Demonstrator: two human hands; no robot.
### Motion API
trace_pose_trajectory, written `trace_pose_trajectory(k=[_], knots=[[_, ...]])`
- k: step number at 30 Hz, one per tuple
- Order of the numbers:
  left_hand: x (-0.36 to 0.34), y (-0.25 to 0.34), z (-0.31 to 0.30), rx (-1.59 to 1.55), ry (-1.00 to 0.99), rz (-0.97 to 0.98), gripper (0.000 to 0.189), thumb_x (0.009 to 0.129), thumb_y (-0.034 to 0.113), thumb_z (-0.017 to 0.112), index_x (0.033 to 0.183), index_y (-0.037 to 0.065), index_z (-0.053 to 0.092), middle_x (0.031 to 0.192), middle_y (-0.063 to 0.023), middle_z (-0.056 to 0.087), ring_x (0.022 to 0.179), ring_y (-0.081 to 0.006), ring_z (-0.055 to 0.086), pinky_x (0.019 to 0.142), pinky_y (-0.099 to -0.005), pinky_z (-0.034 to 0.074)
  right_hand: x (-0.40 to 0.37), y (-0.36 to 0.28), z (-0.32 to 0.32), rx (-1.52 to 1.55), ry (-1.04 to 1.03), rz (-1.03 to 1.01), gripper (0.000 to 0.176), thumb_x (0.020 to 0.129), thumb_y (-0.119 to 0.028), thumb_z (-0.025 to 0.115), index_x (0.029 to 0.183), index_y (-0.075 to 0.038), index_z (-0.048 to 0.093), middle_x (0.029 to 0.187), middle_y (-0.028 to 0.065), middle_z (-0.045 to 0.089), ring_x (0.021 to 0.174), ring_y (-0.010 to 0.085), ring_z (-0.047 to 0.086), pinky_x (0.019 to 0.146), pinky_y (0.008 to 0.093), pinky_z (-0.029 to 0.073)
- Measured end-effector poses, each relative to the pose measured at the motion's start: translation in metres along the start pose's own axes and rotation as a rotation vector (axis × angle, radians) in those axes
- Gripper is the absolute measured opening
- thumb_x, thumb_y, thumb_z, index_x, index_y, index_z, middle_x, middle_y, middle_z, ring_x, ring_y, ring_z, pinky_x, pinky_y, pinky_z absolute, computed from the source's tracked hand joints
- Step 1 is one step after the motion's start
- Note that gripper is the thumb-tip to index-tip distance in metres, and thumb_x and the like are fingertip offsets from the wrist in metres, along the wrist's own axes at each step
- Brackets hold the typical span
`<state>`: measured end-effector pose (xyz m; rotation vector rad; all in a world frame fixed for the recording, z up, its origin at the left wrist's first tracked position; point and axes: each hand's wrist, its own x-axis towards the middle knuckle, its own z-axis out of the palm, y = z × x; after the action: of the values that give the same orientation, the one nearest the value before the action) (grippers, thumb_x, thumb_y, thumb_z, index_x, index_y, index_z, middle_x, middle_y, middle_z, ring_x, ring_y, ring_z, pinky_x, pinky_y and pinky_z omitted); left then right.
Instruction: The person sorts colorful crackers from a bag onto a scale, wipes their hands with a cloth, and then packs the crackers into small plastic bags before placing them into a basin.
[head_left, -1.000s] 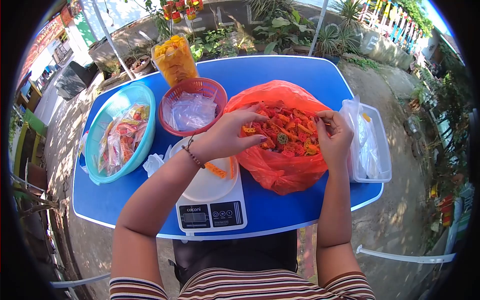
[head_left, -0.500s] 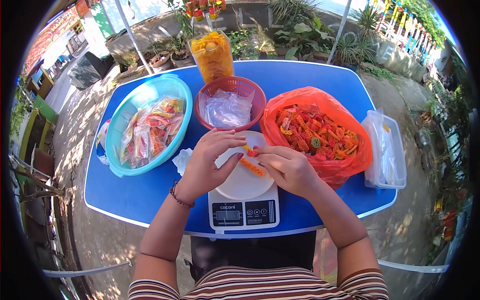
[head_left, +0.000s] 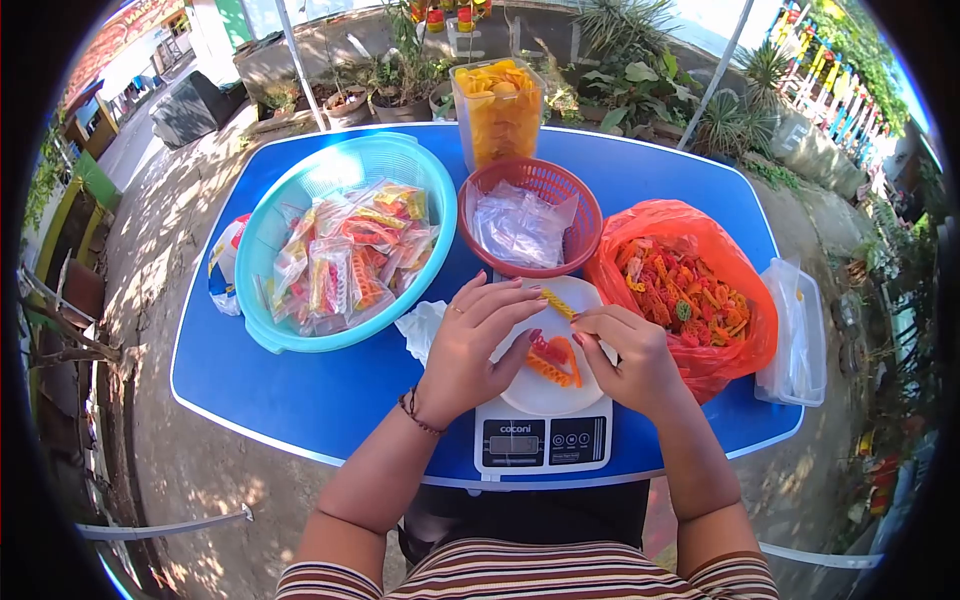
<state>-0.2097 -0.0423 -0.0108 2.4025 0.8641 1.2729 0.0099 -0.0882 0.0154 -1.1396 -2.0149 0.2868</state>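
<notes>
My right hand (head_left: 632, 358) pinches one end of a yellow twisted snack piece (head_left: 558, 303) above the white plate (head_left: 556, 402). On the left, my left hand (head_left: 478, 345) hovers over the plate's edge with its fingers stretched and the thumb apart, holding nothing. Between the hands, several orange pieces (head_left: 548, 371) and a red piece (head_left: 546, 346) lie on the plate. The plate rests on a white kitchen scale (head_left: 543, 462) with a black panel at the front. To the right stands a red plastic bag (head_left: 742, 300) full of red and orange snack pieces.
A turquoise basket (head_left: 262, 318) with packed small bags stands on the blue table (head_left: 330, 405). Behind the scale sits a red basket (head_left: 585, 235) of clear bags, with a tall container (head_left: 498, 115) of yellow chips beyond. A clear plastic box (head_left: 795, 340) is far right.
The view has shifted, so the table things appear further right. My hands have moved apart a little, uncovering a red piece and more orange on the plate; the yellow piece now shows clearly.
</notes>
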Motion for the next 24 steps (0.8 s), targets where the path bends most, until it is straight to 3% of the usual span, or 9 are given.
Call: trace_pose_trajectory(k=[2, 6, 7, 10, 13, 16, 19, 22, 24], knots=[[-0.004, -0.005, 0.0, 0.009, -0.004, 0.003, 0.042, 0.078, 0.003, 0.077, 0.119, 0.01, 0.069, 0.128, -0.0079, 0.067, 0.126, -0.0273, 0.06, 0.114, -0.05, 0.037, 0.013, -0.001, 0.002, -0.017, 0.021, -0.006, 0.011, 0.083, 0.006, 0.065, 0.094, 0.003, 0.067, 0.093, 0.017, 0.069, 0.082, 0.033, 0.068, 0.076, 0.0382, 0.056], [-0.004, -0.012, -0.001, 0.015, 0.028, -0.03, 0.04, 0.08, 0.004, 0.077, 0.118, 0.01, 0.069, 0.131, -0.009, 0.066, 0.129, -0.0285, 0.057, 0.115, -0.0489, 0.037, 0.044, 0.022, 0.006, -0.385, -0.016, -0.089, 0.014, 0.083, 0.0, 0.063, 0.095, 0.0, 0.07, 0.105, 0.0118, 0.069, 0.106, 0.0299, 0.064, 0.088, 0.0409, 0.052], [-0.004, -0.014, -0.002, 0.014, 0.033, -0.038, 0.039, 0.08, 0.004, 0.076, 0.118, 0.01, 0.069, 0.131, -0.0092, 0.066, 0.129, -0.0288, 0.057, 0.115, -0.0487, 0.037, 0.054, 0.027, 0.007, -0.448, -0.066, -0.007, 0.018, 0.081, -0.002, 0.061, 0.095, -0.001, 0.072, 0.117, 0.0093, 0.068, 0.122, 0.0281, 0.057, 0.101, 0.0439, 0.045], [-0.005, -0.019, -0.003, 0.003, 0.035, -0.041, 0.038, 0.082, 0.007, 0.074, 0.119, 0.009, 0.068, 0.13, -0.0101, 0.065, 0.126, -0.029, 0.057, 0.112, -0.0486, 0.04, 0.079, 0.052, 0.017, -0.762, -0.106, -0.022, 0.022, 0.079, -0.001, 0.06, 0.097, 0.0, 0.073, 0.123, 0.0091, 0.066, 0.128, 0.0278, 0.053, 0.109, 0.0474, 0.039], [-0.005, -0.019, -0.002, -0.073, 0.066, -0.08, 0.036, 0.081, 0.003, 0.075, 0.116, 0.009, 0.07, 0.128, -0.011, 0.067, 0.126, -0.0306, 0.058, 0.109, -0.0443, 0.043, 0.093, 0.066, 0.023, -0.774, -0.221, 0.022, 0.026, 0.078, -0.002, 0.06, 0.101, 0.0, 0.073, 0.124, 0.0082, 0.067, 0.132, 0.0279, 0.051, 0.113, 0.0486, 0.035], [-0.005, -0.017, -0.005, -0.076, 0.102, -0.095, 0.03, 0.086, 0.01, 0.074, 0.114, 0.005, 0.068, 0.118, -0.0132, 0.07, 0.107, -0.0245, 0.066, 0.09, -0.0382, 0.053, 0.093, 0.053, 0.026, -0.574, -0.086, -0.074, 0.026, 0.078, -0.002, 0.061, 0.101, 0.0, 0.073, 0.119, 0.0079, 0.068, 0.127, 0.0295, 0.055, 0.111, 0.0479, 0.037], [-0.008, -0.012, -0.009, -0.457, 0.03, -0.529, 0.03, 0.096, 0.014, 0.066, 0.122, -0.001, 0.065, 0.115, -0.0142, 0.071, 0.101, -0.0189, 0.069, 0.079, -0.0314, 0.057, 0.077, 0.005, 0.028, -0.302, 0.041, -0.207, 0.024, 0.079, -0.002, 0.063, 0.1, 0.0, 0.072, 0.114, 0.0088, 0.069, 0.12, 0.0292, 0.059, 0.108, 0.0465, 0.041], [-0.012, -0.02, -0.007, -0.955, 0.149, -0.567, 0.037, 0.102, 0.022, 0.06, 0.127, -0.006, 0.061, 0.115, -0.0167, 0.071, 0.097, -0.0158, 0.07, 0.073, -0.0283, 0.058, 0.053, -0.021, 0.037, -0.234, 0.036, -0.328, 0.023, 0.079, -0.003, 0.064, 0.1, 0.0, 0.072, 0.112, 0.0097, 0.068, 0.113, 0.028, 0.063, 0.104, 0.0447, 0.044], [-0.014, -0.026, -0.006, -1.016, 0.128, -0.534, 0.041, 0.105, 0.026, 0.054, 0.129, -0.007, 0.059, 0.116, -0.0177, 0.072, 0.103, -0.0201, 0.07, 0.081, -0.0298, 0.058, 0.04, -0.032, 0.043, -0.183, -0.037, -0.349, 0.024, 0.078, -0.003, 0.065, 0.101, 0.0, 0.072, 0.112, 0.0105, 0.068, 0.113, 0.0276, 0.063, 0.102, 0.0443, 0.046]])
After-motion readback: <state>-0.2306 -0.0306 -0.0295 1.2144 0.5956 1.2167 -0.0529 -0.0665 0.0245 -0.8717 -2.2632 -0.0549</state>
